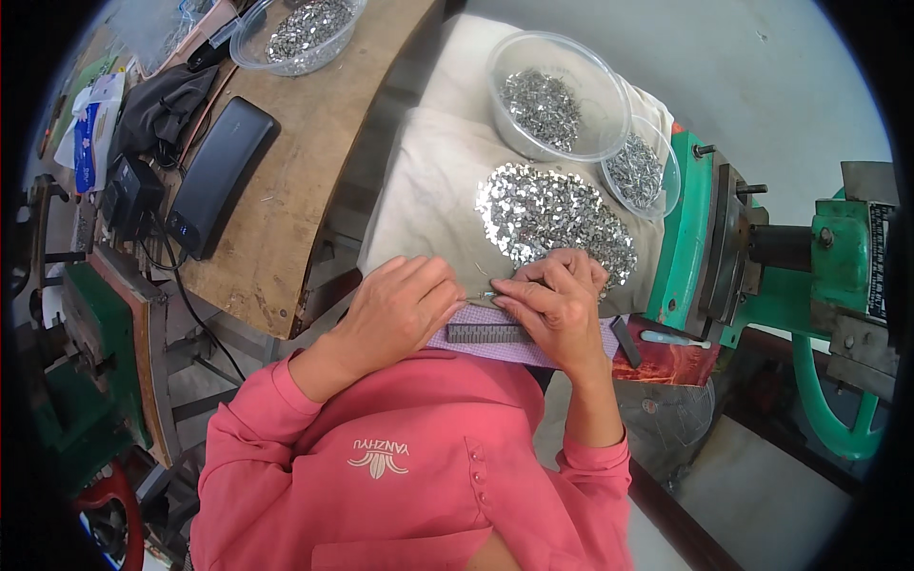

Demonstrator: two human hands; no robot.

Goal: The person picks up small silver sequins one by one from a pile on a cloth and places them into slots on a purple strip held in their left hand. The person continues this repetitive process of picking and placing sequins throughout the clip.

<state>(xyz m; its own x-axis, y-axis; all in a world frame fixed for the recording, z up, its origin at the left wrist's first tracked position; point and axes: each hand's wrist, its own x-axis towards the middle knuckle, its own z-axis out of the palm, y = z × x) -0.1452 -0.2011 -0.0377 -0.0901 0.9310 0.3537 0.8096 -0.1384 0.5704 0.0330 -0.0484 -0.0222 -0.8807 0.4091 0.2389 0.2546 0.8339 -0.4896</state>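
My left hand (407,306) is closed, its thumb and fingertips pinched together at the near edge of the pale cloth (409,205). Just to its right, my right hand (560,303) pinches with thumb and forefinger. A thin, small metallic piece (488,294) shows between the two hands, at the right fingertips. What the left fingertips hold is too small to make out. Beyond the right hand spreads a heap of small shiny metal pieces (552,214). Under the hands lies a dark, ruler-like notched metal strip (487,333) on purple checked fabric (524,354).
A large clear bowl (610,128) and a smaller one (674,186), both with metal parts, stand behind the heap. Green machinery (681,228) borders the right side. On the wooden table (290,205) at left are a black oblong device (224,176) and another clear bowl (249,59).
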